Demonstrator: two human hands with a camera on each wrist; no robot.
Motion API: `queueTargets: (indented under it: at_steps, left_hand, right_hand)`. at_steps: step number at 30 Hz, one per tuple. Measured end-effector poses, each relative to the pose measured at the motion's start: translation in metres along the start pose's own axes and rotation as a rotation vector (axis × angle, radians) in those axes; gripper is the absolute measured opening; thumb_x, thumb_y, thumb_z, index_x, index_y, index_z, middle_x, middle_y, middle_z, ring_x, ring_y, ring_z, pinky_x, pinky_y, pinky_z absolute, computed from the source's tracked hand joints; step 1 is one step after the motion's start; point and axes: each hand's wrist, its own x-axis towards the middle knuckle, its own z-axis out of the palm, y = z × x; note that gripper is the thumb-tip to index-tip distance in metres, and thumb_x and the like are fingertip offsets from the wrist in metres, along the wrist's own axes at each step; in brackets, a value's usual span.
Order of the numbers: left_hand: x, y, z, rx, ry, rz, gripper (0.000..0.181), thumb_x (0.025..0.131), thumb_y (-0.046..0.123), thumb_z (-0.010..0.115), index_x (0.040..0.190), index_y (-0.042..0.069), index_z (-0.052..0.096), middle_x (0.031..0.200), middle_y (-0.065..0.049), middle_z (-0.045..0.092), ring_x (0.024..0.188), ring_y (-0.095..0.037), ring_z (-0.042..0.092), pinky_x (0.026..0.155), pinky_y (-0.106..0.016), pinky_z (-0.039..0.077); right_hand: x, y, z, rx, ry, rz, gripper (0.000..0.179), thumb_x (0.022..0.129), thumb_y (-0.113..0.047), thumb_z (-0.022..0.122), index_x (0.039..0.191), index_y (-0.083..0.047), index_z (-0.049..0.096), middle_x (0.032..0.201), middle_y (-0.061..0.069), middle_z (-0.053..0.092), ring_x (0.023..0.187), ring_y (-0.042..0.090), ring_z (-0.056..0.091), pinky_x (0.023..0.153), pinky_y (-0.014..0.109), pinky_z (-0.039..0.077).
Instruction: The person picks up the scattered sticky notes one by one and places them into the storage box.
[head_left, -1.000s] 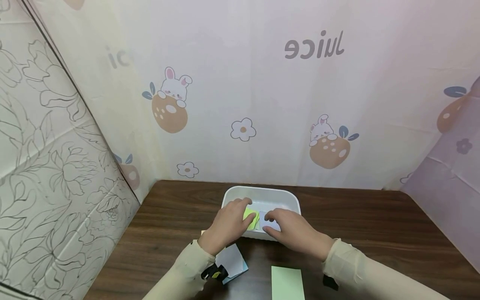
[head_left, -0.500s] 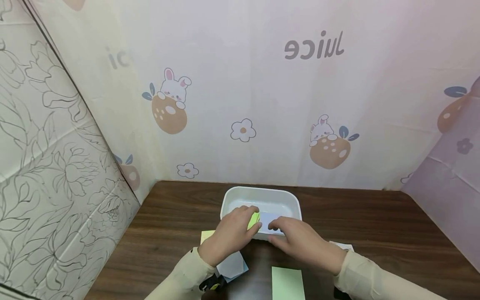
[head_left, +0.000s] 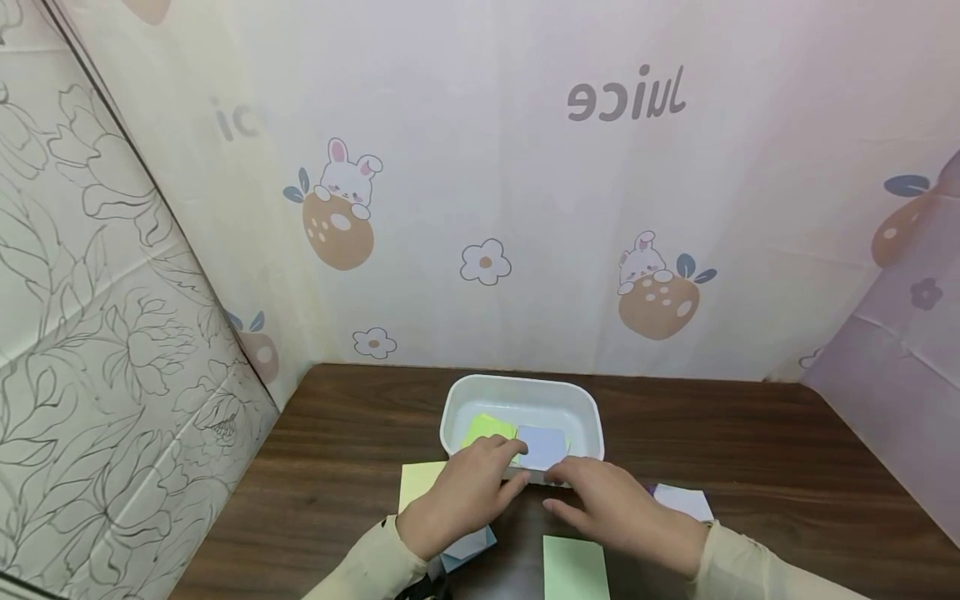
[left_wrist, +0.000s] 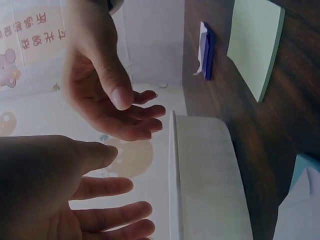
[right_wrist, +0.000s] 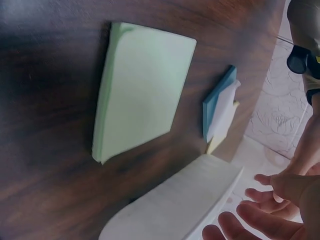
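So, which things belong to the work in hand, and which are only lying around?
Probably in the work (left hand and right hand are close):
white tray
yellow-green notes inside
lavender notes inside

Apparently only lying about, perhaps for later:
light green pad
pale yellow notes
blue pad
purple pad

Your left hand [head_left: 467, 493] and right hand [head_left: 618, 507] hover side by side, thumbs [head_left: 514, 489] turned toward each other (fingers [left_wrist: 112, 216] relaxed, slightly parted), while both your forearms [head_left: 367, 562] slant inward.
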Motion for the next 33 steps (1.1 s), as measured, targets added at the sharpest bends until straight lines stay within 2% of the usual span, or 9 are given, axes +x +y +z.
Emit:
queueTargets:
  at_steps: [3,7,14,21,28,33]
  left_hand:
    - [-0.002,0.003,0.002,0.002,-0.015,0.014,0.028,0.099,0.031,0.065,0.122,0.016,0.068,0.113,0.0,0.072,0.104,-0.016,0.068,0.084,-0.03,0.055]
    - [-0.005,0.006,0.005,0.029,-0.007,0.051,0.028,0.098,0.032,0.066,0.12,0.015,0.069,0.107,0.001,0.073,0.098,-0.014,0.067,0.081,-0.027,0.055]
    - [-0.01,0.008,0.013,0.071,-0.011,0.085,0.029,0.097,0.033,0.067,0.118,0.014,0.069,0.097,0.003,0.072,0.087,-0.011,0.065,0.07,-0.023,0.051]
    - [-0.012,0.01,0.027,0.094,0.001,0.142,0.026,0.095,0.033,0.069,0.115,0.016,0.068,0.104,0.006,0.072,0.097,-0.01,0.067,0.081,-0.025,0.053]
    - [-0.01,0.017,0.034,0.117,-0.004,0.165,0.028,0.094,0.034,0.07,0.115,0.017,0.069,0.104,0.007,0.071,0.096,-0.008,0.066,0.078,-0.022,0.052]
    - [-0.004,0.027,0.035,0.181,0.024,0.221,0.027,0.094,0.037,0.07,0.113,0.019,0.069,0.102,0.009,0.07,0.095,-0.005,0.064,0.08,-0.02,0.05]
  right_hand:
    - [-0.004,0.001,0.004,-0.004,0.002,-0.025,0.019,0.092,-0.028,0.074,0.105,-0.016,0.071,0.097,-0.006,0.072,0.088,0.01,0.068,0.073,0.032,0.054]
    - [-0.008,0.002,0.01,-0.008,-0.018,-0.02,0.019,0.09,-0.029,0.075,0.103,-0.016,0.071,0.094,-0.01,0.069,0.084,0.004,0.063,0.07,0.03,0.052]
    - [-0.017,0.006,0.018,-0.031,-0.043,-0.009,0.024,0.089,-0.031,0.076,0.105,-0.014,0.071,0.098,-0.005,0.072,0.089,0.008,0.066,0.072,0.032,0.055]
    - [-0.028,0.021,0.023,-0.046,-0.059,0.039,0.026,0.088,-0.033,0.077,0.105,-0.014,0.071,0.095,-0.008,0.07,0.085,0.004,0.063,0.07,0.03,0.052]
    - [-0.037,0.04,0.023,-0.022,-0.069,0.11,0.023,0.089,-0.036,0.076,0.102,-0.018,0.07,0.093,-0.014,0.067,0.083,0.002,0.062,0.068,0.03,0.052]
    - [-0.04,0.051,0.022,-0.015,-0.089,0.176,0.02,0.089,-0.037,0.076,0.1,-0.022,0.07,0.09,-0.017,0.066,0.081,0.001,0.061,0.065,0.029,0.05]
